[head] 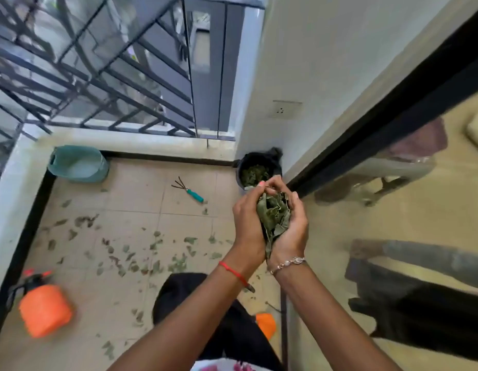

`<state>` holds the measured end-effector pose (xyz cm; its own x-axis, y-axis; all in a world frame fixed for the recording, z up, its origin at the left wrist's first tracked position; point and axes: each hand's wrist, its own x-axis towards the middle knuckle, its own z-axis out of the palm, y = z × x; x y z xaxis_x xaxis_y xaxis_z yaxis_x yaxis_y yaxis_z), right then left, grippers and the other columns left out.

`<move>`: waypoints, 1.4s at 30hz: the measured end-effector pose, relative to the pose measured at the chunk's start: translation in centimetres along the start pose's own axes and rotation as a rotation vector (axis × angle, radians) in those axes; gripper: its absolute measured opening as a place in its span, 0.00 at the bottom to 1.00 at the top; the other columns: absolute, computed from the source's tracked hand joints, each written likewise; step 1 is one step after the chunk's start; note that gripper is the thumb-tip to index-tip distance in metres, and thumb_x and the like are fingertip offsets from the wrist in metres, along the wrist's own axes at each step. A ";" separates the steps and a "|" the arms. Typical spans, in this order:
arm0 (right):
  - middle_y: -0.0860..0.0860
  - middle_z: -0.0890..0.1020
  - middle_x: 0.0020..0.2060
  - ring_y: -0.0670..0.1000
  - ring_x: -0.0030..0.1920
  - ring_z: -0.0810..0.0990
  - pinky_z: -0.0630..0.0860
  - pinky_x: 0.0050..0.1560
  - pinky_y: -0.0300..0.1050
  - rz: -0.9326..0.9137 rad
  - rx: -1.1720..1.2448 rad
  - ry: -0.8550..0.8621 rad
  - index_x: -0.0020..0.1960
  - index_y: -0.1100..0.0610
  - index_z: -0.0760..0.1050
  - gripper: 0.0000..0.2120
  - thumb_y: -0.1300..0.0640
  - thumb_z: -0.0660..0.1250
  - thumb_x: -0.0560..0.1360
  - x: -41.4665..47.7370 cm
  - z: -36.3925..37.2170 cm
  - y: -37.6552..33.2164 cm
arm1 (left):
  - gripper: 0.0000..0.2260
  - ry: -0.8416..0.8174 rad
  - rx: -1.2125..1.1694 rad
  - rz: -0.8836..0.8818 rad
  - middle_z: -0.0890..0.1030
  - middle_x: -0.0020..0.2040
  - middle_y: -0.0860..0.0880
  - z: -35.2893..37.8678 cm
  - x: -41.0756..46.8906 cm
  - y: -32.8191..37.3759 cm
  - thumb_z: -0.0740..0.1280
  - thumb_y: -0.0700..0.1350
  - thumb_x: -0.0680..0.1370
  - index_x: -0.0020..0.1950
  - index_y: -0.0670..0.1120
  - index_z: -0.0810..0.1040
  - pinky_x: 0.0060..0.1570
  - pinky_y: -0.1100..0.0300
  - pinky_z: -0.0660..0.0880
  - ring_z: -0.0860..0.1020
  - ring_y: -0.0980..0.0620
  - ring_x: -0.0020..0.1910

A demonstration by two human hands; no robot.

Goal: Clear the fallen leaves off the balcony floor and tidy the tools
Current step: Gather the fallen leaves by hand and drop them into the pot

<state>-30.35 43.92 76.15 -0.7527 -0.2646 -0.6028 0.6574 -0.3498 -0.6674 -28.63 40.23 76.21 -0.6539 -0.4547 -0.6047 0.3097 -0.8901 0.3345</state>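
Note:
My left hand (247, 220) and my right hand (292, 226) are cupped together around a bunch of dry green leaves (272, 218), held in the air just in front of a black bin (255, 167) in the far corner. The bin holds more leaves. Several fallen leaves (130, 253) lie scattered over the beige tiled floor. A small hand rake with a teal handle (191, 192) lies on the tiles to the left of the bin. An orange spray bottle (43, 307) stands at the near left.
A teal bucket (78, 164) sits in the far left corner by the low parapet and black railing (98, 76). A glass sliding door (393, 210) runs along the right. A second orange object (266, 325) shows near my leg.

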 end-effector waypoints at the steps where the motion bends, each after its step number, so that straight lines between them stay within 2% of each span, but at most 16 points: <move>1: 0.54 0.80 0.58 0.52 0.59 0.78 0.74 0.60 0.47 0.003 -0.031 0.003 0.59 0.57 0.78 0.16 0.52 0.57 0.79 1.6 0.4 -0.9 | 0.21 0.032 0.022 0.025 0.81 0.56 0.39 0.9 1.6 -0.3 0.70 0.47 0.65 0.53 0.35 0.78 0.59 0.51 0.74 0.79 0.44 0.57; 3: 0.55 0.80 0.58 0.53 0.60 0.78 0.74 0.59 0.47 0.052 -0.024 -0.051 0.58 0.59 0.78 0.17 0.53 0.55 0.79 4.8 1.2 -2.4 | 0.23 0.058 0.033 0.034 0.80 0.58 0.39 2.3 4.9 -0.8 0.66 0.47 0.68 0.57 0.33 0.76 0.63 0.49 0.72 0.78 0.44 0.59; 9: 0.55 0.82 0.54 0.53 0.57 0.80 0.75 0.56 0.47 0.083 -0.080 0.006 0.46 0.56 0.84 0.18 0.54 0.55 0.79 14.5 2.0 -3.9 | 0.23 0.072 0.036 -0.009 0.80 0.59 0.40 3.7 15.1 -3.1 0.69 0.48 0.67 0.58 0.36 0.78 0.66 0.50 0.69 0.76 0.45 0.62; 13: 0.53 0.85 0.41 0.49 0.42 0.84 0.80 0.38 0.39 0.179 -0.054 0.049 0.38 0.57 0.84 0.22 0.55 0.54 0.79 25.0 1.2 -1.8 | 0.16 0.182 0.069 -0.017 0.81 0.56 0.40 1.7 25.2 -5.6 0.66 0.45 0.72 0.53 0.34 0.79 0.63 0.51 0.72 0.78 0.45 0.59; 15: 0.53 0.85 0.39 0.49 0.39 0.84 0.80 0.35 0.38 0.212 -0.035 0.099 0.39 0.58 0.83 0.20 0.56 0.55 0.79 30.5 0.6 0.0 | 0.11 0.200 0.061 -0.011 0.82 0.54 0.40 0.0 30.7 -6.9 0.63 0.42 0.77 0.49 0.36 0.81 0.60 0.52 0.74 0.79 0.45 0.55; 19: 0.52 0.85 0.38 0.48 0.38 0.84 0.79 0.35 0.37 0.211 -0.107 0.130 0.39 0.58 0.83 0.18 0.57 0.56 0.78 41.3 -0.8 4.2 | 0.14 0.289 0.025 0.012 0.78 0.51 0.37 -3.4 41.6 -9.4 0.66 0.42 0.74 0.54 0.34 0.79 0.55 0.51 0.74 0.76 0.42 0.51; 22: 0.54 0.84 0.41 0.51 0.41 0.84 0.80 0.38 0.39 0.262 -0.127 0.111 0.46 0.60 0.81 0.15 0.56 0.57 0.78 48.5 -2.5 7.7 | 0.09 0.328 0.057 0.041 0.79 0.47 0.38 -6.5 48.9 -11.3 0.70 0.48 0.68 0.41 0.42 0.82 0.61 0.43 0.71 0.77 0.41 0.49; 24: 0.55 0.83 0.45 0.53 0.46 0.83 0.79 0.42 0.41 0.255 -0.251 0.090 0.52 0.60 0.79 0.14 0.56 0.56 0.79 52.3 -3.7 9.6 | 0.09 0.370 0.103 0.034 0.80 0.46 0.40 -8.1 51.8 -11.9 0.69 0.49 0.72 0.41 0.43 0.80 0.61 0.42 0.72 0.77 0.42 0.49; 27: 0.52 0.82 0.47 0.54 0.51 0.81 0.77 0.47 0.45 0.212 -0.484 0.062 0.52 0.56 0.79 0.15 0.54 0.55 0.80 56.4 -5.4 11.9 | 0.12 0.384 0.119 -0.009 0.79 0.45 0.43 -9.9 54.1 -12.2 0.60 0.51 0.80 0.50 0.42 0.77 0.51 0.54 0.77 0.78 0.46 0.47; 29: 0.51 0.82 0.49 0.50 0.51 0.80 0.77 0.48 0.42 0.168 -0.651 0.022 0.56 0.57 0.78 0.15 0.54 0.55 0.80 58.1 -5.9 12.4 | 0.18 0.366 0.129 -0.070 0.80 0.48 0.46 -11.4 55.5 -12.1 0.56 0.55 0.81 0.58 0.43 0.75 0.48 0.59 0.77 0.79 0.50 0.48; 32: 0.55 0.77 0.60 0.50 0.59 0.76 0.74 0.58 0.42 0.117 -0.911 -0.047 0.63 0.62 0.74 0.15 0.59 0.57 0.80 59.8 -5.9 12.6 | 0.35 0.432 0.353 -0.113 0.74 0.67 0.49 -13.3 57.5 -12.6 0.60 0.70 0.70 0.69 0.48 0.69 0.67 0.51 0.67 0.70 0.51 0.67; 34: 0.56 0.74 0.65 0.52 0.65 0.72 0.68 0.67 0.48 0.091 -1.088 -0.086 0.64 0.62 0.73 0.16 0.59 0.57 0.79 60.2 -5.9 12.6 | 0.43 0.469 0.445 -0.112 0.67 0.73 0.51 -15.9 59.7 -14.6 0.62 0.73 0.63 0.72 0.51 0.66 0.72 0.46 0.59 0.62 0.50 0.73; 36: 0.57 0.74 0.65 0.53 0.66 0.71 0.66 0.69 0.51 0.066 -1.188 -0.094 0.64 0.63 0.73 0.17 0.58 0.58 0.79 60.0 -5.4 12.1 | 0.35 0.500 0.493 -0.116 0.73 0.67 0.47 -15.3 59.2 -13.9 0.62 0.68 0.70 0.66 0.44 0.73 0.69 0.49 0.63 0.70 0.49 0.68; 37: 0.58 0.74 0.65 0.53 0.66 0.71 0.66 0.69 0.50 0.051 -1.210 -0.100 0.64 0.64 0.73 0.17 0.59 0.58 0.79 59.5 -4.9 11.7 | 0.25 0.510 0.495 -0.096 0.78 0.60 0.46 -13.2 57.2 -12.1 0.61 0.61 0.75 0.59 0.42 0.77 0.64 0.52 0.67 0.75 0.49 0.60; 39: 0.58 0.74 0.65 0.53 0.66 0.71 0.66 0.68 0.48 0.020 -1.259 -0.153 0.64 0.65 0.73 0.16 0.59 0.58 0.79 58.4 -3.8 10.7 | 0.11 0.561 0.478 -0.045 0.79 0.45 0.45 -11.8 55.8 -10.4 0.61 0.50 0.79 0.46 0.43 0.76 0.48 0.57 0.70 0.76 0.50 0.43; 42: 0.60 0.76 0.63 0.55 0.65 0.72 0.67 0.67 0.50 -0.071 -1.374 -0.280 0.58 0.64 0.77 0.13 0.60 0.59 0.78 55.2 -2.2 9.0 | 0.11 0.607 0.449 -0.032 0.80 0.43 0.44 -10.3 53.1 -8.0 0.61 0.43 0.79 0.40 0.43 0.78 0.41 0.58 0.70 0.76 0.49 0.41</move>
<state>-65.92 28.15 35.93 -0.6600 -0.5085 -0.5530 0.0038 0.7338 -0.6794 -58.76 22.88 33.99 -0.1229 -0.4822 -0.8674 -0.0986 -0.8638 0.4941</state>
